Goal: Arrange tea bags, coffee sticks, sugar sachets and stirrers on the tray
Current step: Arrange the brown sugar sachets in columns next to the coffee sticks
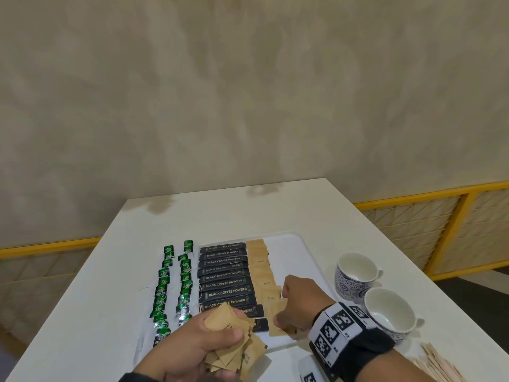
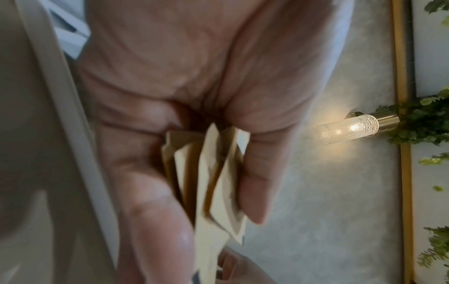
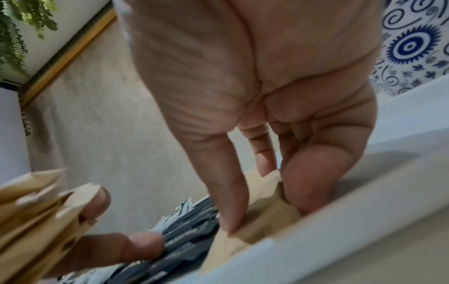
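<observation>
A white tray (image 1: 308, 245) lay on the white tabletop (image 1: 234, 208), with its right part bare. On and beside its left side, green tea bags (image 1: 176, 285) ran in two columns from far to near, their strings trailing onto the tabletop. Right of them, black coffee sticks (image 1: 225, 282) were stacked in a column, each lying crosswise. Next came a column of brown sugar sachets (image 1: 260, 264), overlapping one another towards the near edge.

The left hand (image 1: 198, 346) hovered over the tray's near left corner, its fingers and thumb curled round a loose fan of sugar sachets (image 2: 213, 182); this bunch covered the nearest coffee sticks in the head view. The right hand (image 1: 296, 304) was down at the near end of the sachet column, thumb (image 3: 230, 201) and fingers pinching a single sachet (image 3: 262, 221) that lay against the tray floor just inside the near rim. A black wrist band with printed markers (image 1: 341, 329) sat on the right wrist and hid part of the tray's near right corner.

To the right of the tray stood two cups on the tabletop: a blue-patterned cup (image 1: 355, 277) farther off and a second cup (image 1: 389, 312) nearer, close together. At the near right edge lay a bundle of wooden stirrers (image 1: 438, 362), off the tray. Beyond the tabletop were a plain wall and a yellow-framed railing (image 1: 429, 199).
</observation>
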{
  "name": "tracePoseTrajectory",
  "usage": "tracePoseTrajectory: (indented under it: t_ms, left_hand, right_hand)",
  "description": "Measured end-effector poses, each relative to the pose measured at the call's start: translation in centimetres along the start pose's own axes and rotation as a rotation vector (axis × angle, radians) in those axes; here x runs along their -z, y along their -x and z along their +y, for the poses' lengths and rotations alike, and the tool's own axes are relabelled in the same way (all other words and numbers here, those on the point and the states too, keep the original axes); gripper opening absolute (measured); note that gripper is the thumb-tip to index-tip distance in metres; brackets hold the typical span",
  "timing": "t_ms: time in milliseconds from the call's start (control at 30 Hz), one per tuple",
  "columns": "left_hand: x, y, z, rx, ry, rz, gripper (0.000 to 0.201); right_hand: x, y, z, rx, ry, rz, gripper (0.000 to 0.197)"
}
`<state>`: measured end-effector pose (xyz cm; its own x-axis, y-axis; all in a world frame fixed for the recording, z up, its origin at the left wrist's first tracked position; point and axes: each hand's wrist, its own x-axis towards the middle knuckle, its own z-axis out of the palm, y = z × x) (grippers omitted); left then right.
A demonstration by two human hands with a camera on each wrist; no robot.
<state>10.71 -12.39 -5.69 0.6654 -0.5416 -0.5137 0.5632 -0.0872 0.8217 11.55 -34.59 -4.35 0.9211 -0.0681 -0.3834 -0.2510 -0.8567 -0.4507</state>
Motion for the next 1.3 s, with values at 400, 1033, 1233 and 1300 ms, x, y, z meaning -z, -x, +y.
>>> tracePoseTrajectory:
  t_ms: [400, 1033, 1233, 1300]
  left_hand:
    - [-0.8, -0.9, 1.8, -0.012, -0.045, -0.076, 0.049]
    - [-1.7, -3.8, 2.8, 0.021, -0.145, -0.129, 0.030]
    - [-1.4, -3.8, 2.7, 0.001, -0.137, -0.151, 0.035]
    - [-1.2, -3.7, 2.7, 0.005, -0.140, -0.162, 0.035]
  right_hand:
    - [0.4, -1.3, 1.0, -0.009, -0.029, 0.046, 0.040]
    - [0.6, -3.9, 0.0, -0.002, -0.004, 0.100, 0.024]
    - [1.5, -1.9, 0.4, -0.048, -0.038, -0.017, 0.035]
    - [1.7, -1.1, 0.5, -0.037, 0.048, -0.094, 0.051]
